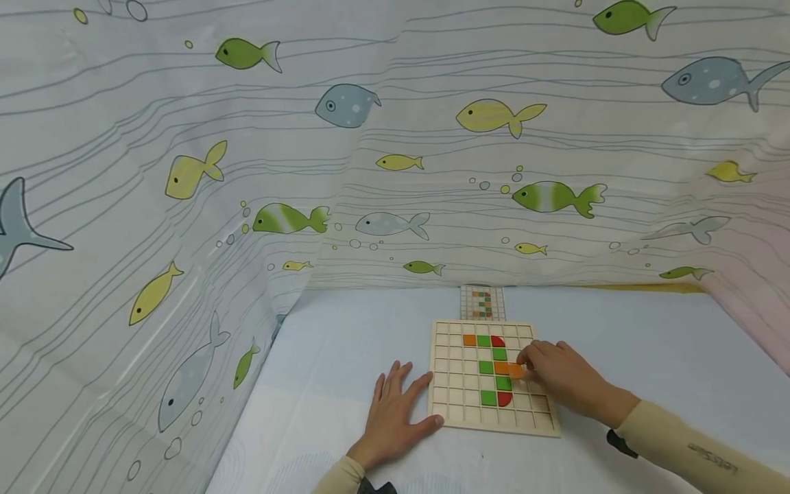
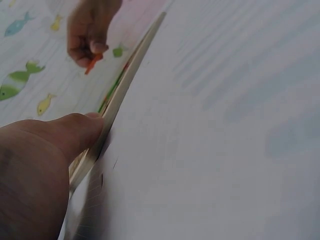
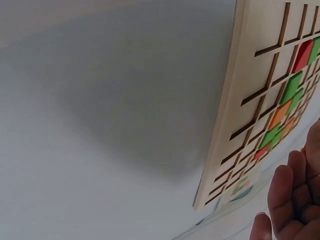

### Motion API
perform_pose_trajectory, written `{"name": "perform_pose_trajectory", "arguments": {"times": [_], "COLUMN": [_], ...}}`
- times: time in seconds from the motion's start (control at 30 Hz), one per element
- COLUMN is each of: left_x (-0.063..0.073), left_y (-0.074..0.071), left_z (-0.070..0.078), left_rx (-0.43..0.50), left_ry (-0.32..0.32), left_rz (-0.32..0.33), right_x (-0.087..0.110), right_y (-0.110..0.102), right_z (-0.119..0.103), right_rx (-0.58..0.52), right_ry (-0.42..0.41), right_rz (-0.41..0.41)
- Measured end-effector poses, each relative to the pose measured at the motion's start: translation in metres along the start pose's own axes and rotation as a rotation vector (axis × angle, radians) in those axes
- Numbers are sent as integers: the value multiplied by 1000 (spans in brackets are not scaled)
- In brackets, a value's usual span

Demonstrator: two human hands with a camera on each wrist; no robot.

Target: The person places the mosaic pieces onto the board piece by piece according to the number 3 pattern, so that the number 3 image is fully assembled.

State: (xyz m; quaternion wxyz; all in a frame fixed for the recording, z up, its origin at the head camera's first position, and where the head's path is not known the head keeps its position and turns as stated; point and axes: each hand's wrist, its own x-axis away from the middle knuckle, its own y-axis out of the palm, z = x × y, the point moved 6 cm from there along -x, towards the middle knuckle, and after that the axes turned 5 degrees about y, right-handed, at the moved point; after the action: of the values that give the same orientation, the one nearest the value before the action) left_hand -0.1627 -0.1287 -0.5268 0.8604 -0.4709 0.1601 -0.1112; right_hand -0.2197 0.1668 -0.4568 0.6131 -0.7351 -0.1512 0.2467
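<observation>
A square wooden grid board (image 1: 457, 405) lies on the table with green, orange and rounded red tiles in several of its cells. My right hand (image 1: 558, 374) is over the board's right side and pinches an orange tile (image 1: 516, 371) between thumb and fingers. In the left wrist view that orange tile (image 2: 93, 62) shows below the fingertips, raised above the board. My left hand (image 1: 395, 415) lies at the board's left side with its fingers spread, the thumb (image 2: 82, 131) resting on the edge. In the right wrist view, my right hand (image 3: 300, 195) shows only partly; its tile is hidden.
Just behind the board is a small pattern card (image 1: 483, 303) with a similar grid and coloured cells. A white sheet with printed fish (image 1: 549, 197) hangs along the back and left. The table has a pale cloth (image 1: 345, 343).
</observation>
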Motion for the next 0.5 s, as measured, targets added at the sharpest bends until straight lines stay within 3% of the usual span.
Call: {"name": "perform_pose_trajectory", "arguments": {"times": [0.23,0.5], "left_x": [-1,-1], "left_y": [0,0], "left_z": [0,0], "left_rx": [-1,-9], "left_ry": [-4,9], "left_rz": [-5,6], "right_x": [-6,-10], "right_y": [2,12], "right_z": [-11,-19], "right_rx": [-15,-21], "right_ry": [-42,-15], "right_rz": [36,2]}}
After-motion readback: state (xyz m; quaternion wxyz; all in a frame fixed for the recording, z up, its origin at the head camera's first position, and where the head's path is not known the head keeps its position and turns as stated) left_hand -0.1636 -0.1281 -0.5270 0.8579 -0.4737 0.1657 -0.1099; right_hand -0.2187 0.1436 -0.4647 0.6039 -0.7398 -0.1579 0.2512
